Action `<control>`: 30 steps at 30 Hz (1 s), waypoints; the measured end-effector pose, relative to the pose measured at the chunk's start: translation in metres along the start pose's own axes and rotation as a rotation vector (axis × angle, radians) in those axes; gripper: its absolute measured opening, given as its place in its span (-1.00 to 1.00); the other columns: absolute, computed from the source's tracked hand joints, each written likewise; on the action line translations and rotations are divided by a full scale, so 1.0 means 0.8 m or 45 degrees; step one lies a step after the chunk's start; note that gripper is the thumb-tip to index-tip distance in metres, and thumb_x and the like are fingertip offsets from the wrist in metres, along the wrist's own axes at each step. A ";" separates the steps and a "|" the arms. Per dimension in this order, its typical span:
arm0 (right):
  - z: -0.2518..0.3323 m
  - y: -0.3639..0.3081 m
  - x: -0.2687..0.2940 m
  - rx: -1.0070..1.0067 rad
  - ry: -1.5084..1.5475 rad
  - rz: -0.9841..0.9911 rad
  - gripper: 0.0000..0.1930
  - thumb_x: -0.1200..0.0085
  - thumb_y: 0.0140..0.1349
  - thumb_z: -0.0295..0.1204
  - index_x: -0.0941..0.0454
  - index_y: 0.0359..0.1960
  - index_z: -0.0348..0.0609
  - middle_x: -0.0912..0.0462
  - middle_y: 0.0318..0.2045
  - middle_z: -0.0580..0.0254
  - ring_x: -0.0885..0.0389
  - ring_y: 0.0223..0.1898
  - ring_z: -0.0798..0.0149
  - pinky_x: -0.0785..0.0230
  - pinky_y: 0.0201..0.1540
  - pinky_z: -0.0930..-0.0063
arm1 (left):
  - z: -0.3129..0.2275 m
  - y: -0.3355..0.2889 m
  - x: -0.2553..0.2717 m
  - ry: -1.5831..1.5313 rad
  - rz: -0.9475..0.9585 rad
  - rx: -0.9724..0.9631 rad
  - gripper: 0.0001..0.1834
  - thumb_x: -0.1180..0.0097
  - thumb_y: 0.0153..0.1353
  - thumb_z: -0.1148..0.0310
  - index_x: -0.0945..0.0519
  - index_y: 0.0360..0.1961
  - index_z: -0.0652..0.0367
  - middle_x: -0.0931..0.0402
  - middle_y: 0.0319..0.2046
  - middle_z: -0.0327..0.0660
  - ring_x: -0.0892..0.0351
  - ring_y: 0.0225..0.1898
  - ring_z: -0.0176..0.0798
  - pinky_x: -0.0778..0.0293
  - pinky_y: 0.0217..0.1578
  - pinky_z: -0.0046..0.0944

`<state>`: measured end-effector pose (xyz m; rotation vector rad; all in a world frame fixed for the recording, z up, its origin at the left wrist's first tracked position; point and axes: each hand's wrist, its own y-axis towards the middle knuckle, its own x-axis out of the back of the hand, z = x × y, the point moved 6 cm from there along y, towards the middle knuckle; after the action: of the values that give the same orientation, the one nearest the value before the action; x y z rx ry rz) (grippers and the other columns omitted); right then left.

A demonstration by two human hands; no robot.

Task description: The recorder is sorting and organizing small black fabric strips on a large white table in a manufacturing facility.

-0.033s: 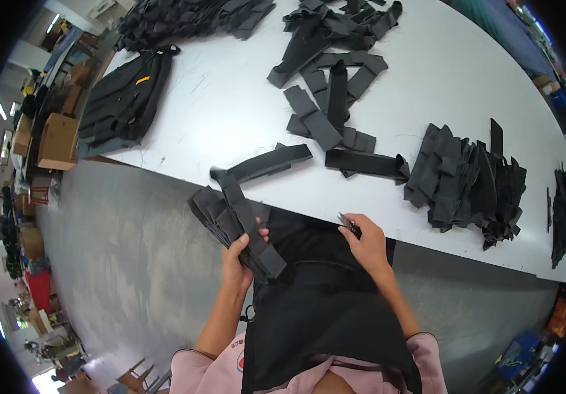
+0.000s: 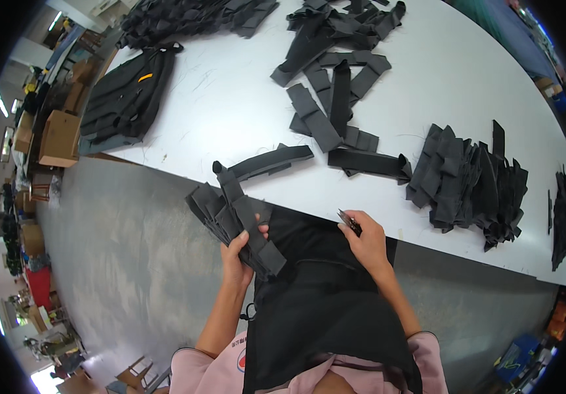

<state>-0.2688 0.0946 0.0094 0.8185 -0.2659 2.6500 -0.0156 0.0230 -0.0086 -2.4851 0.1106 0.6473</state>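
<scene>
My left hand [image 2: 234, 257] is closed around a bundle of black fabric strips [image 2: 236, 211], held just off the table's near edge with the thumb on top. One strip of the bundle reaches up over the tabletop. My right hand [image 2: 368, 243] grips small dark thread snips [image 2: 350, 222], their pointed tips showing past the fingers at the table edge. Between the hands and the far side, a loose black strip [image 2: 273, 161] lies near the bundle, and another strip [image 2: 365, 163] lies farther right.
The white table [image 2: 211, 118] carries a strip pile [image 2: 339, 26] at the back, a stacked heap [image 2: 463, 177] at right and more strips [image 2: 191, 20] at far left. A black backpack [image 2: 129, 98] rests at the left edge. Cardboard boxes [image 2: 58, 139] stand beyond.
</scene>
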 end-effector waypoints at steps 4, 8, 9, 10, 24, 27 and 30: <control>0.038 0.024 -0.027 0.111 0.028 0.046 -0.72 -0.19 0.04 -0.42 -0.50 -0.18 -0.13 -0.57 -0.32 0.23 -0.59 -0.38 0.20 -0.41 -0.33 0.44 | -0.008 0.013 0.013 -0.056 -0.118 -0.036 -0.49 0.00 0.15 0.27 -0.35 0.08 0.37 -0.47 -0.02 -0.03 -0.54 -0.10 -0.13 -0.49 -0.07 -0.17; 0.075 0.039 -0.060 0.192 -0.025 0.114 -0.68 -0.18 0.04 -0.44 -0.44 -0.14 -0.09 -0.49 -0.26 0.25 -0.58 -0.38 0.18 -0.39 -0.36 0.39 | -0.013 0.005 0.036 -0.057 -0.158 -0.068 -0.49 0.01 0.17 0.25 -0.34 0.08 0.37 -0.43 0.04 -0.03 -0.52 -0.07 -0.12 -0.49 -0.06 -0.18; 0.087 0.044 -0.067 0.322 -0.122 0.111 -0.70 -0.18 0.03 -0.44 -0.45 -0.16 -0.09 -0.48 -0.28 0.24 -0.57 -0.40 0.15 -0.39 -0.38 0.37 | -0.014 0.003 0.037 -0.058 -0.167 -0.069 -0.49 0.01 0.17 0.25 -0.34 0.08 0.37 -0.43 0.04 -0.03 -0.52 -0.07 -0.12 -0.49 -0.06 -0.18; 0.099 0.048 -0.075 0.452 -0.218 0.106 -0.71 -0.17 0.03 -0.45 -0.46 -0.17 -0.08 -0.48 -0.31 0.24 -0.55 -0.42 0.12 -0.38 -0.39 0.35 | -0.015 0.001 0.036 -0.066 -0.163 -0.067 -0.49 0.02 0.18 0.25 -0.33 0.09 0.37 -0.43 0.04 -0.03 -0.52 -0.07 -0.11 -0.49 -0.07 -0.18; 0.146 0.081 -0.171 0.917 -0.421 0.253 -0.80 -0.12 0.00 -0.44 -0.46 -0.29 -0.08 -0.43 -0.42 0.26 -0.51 -0.51 0.12 -0.35 -0.44 0.31 | -0.013 -0.009 0.039 -0.105 -0.071 -0.049 -0.39 0.01 0.10 0.23 -0.29 0.14 0.38 -0.42 0.04 0.02 -0.54 -0.11 -0.08 -0.49 -0.08 -0.18; 0.143 0.081 -0.174 0.860 -0.440 0.273 -0.82 -0.11 0.01 -0.43 -0.47 -0.31 -0.08 -0.44 -0.43 0.27 -0.51 -0.50 0.13 -0.35 -0.45 0.33 | -0.013 -0.010 0.041 -0.087 -0.086 -0.043 -0.37 0.00 0.08 0.23 -0.28 0.14 0.39 -0.42 0.04 0.04 -0.55 -0.12 -0.07 -0.48 -0.08 -0.18; 0.132 0.080 -0.152 0.723 -0.307 0.200 -0.80 -0.13 0.01 -0.43 -0.48 -0.28 -0.08 -0.46 -0.41 0.27 -0.52 -0.49 0.13 -0.35 -0.46 0.33 | -0.019 -0.011 0.053 -0.110 -0.106 -0.070 -0.36 -0.01 0.08 0.22 -0.27 0.15 0.40 -0.42 0.03 0.06 -0.56 -0.13 -0.05 -0.49 -0.09 -0.16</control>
<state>-0.1458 -0.0273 0.0208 1.3403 0.4044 2.8042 0.0298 0.0248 -0.0132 -2.4948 -0.0442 0.7302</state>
